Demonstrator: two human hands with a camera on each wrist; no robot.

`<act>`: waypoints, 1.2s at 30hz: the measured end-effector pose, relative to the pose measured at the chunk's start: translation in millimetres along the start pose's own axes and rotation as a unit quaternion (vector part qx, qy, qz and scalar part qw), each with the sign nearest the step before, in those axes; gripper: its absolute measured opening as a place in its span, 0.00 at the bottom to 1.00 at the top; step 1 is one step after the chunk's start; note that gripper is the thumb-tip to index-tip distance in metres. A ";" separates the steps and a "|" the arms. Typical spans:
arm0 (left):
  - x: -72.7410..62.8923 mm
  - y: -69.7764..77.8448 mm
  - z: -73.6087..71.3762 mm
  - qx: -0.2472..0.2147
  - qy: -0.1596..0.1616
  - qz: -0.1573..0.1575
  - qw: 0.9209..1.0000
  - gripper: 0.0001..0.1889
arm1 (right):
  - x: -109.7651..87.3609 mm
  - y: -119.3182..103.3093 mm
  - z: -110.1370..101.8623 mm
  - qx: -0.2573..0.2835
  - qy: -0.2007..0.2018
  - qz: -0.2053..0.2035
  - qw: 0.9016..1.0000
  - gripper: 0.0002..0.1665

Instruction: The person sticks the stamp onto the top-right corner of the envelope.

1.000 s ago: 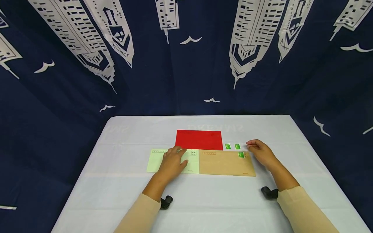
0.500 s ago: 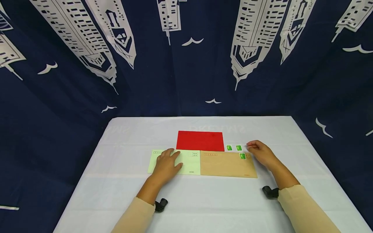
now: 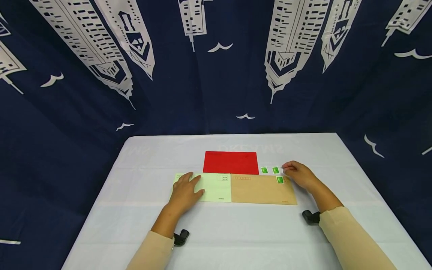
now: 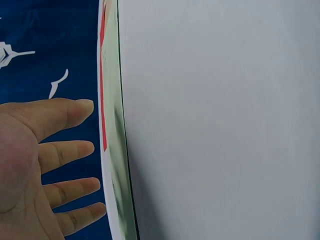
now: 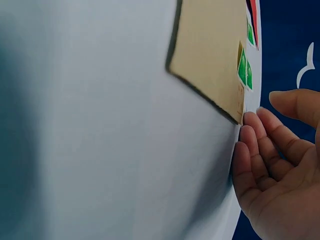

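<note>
In the head view a light green envelope (image 3: 216, 190) and a brown envelope (image 3: 260, 191) lie edge to edge. A red envelope (image 3: 231, 162) lies behind them. My left hand (image 3: 183, 191) is over the green envelope's left part, fingers spread and holding nothing. One green stamp (image 3: 279, 180) sits on the brown envelope's upper right corner. Two more, a left stamp (image 3: 264, 170) and a right stamp (image 3: 275, 170), lie just behind that envelope. My right hand (image 3: 299, 175) is beside the right stamp; in the right wrist view its thumb (image 5: 287, 101) stands apart from its loosely bent fingers.
The envelopes lie on a white-covered table (image 3: 236, 232). Behind its far edge hangs a dark blue cloth (image 3: 202, 93) printed with white buildings and birds. A black wrist camera (image 3: 181, 237) is on the left wrist, another black camera (image 3: 310, 217) on the right.
My left hand has moved left across the green envelope, uncovering its right part. My right hand has shifted slightly left toward the right stamp. The envelopes and stamps lie as before.
</note>
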State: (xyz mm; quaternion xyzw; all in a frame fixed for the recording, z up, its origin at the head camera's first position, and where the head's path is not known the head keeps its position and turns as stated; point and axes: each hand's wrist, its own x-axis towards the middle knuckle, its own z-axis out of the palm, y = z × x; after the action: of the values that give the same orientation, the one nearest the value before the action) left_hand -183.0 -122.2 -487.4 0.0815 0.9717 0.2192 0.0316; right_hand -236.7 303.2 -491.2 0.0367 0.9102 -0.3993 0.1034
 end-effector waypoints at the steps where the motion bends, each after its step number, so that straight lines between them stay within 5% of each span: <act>1: -0.2 -0.7 -0.5 0.001 -0.001 -0.003 1.000 0.30 | 0.9 -0.4 -0.3 -0.001 -0.001 0.000 1.000 0.21; 16: -2.9 0.8 2.1 0.003 -0.053 -0.031 0.998 0.34 | 8.9 1.6 0.8 0.017 -0.009 0.011 1.000 0.20; 36: -5.3 -3.6 3.8 0.013 -0.058 -0.017 0.998 0.34 | 8.0 -2.8 5.0 0.031 -0.007 0.026 0.999 0.21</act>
State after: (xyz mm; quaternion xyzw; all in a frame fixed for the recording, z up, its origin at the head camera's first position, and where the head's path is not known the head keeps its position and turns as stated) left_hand -178.0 -124.7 -492.2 0.0778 0.9722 0.2013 0.0908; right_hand -244.2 297.5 -494.3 0.0612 0.8956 -0.4244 0.1187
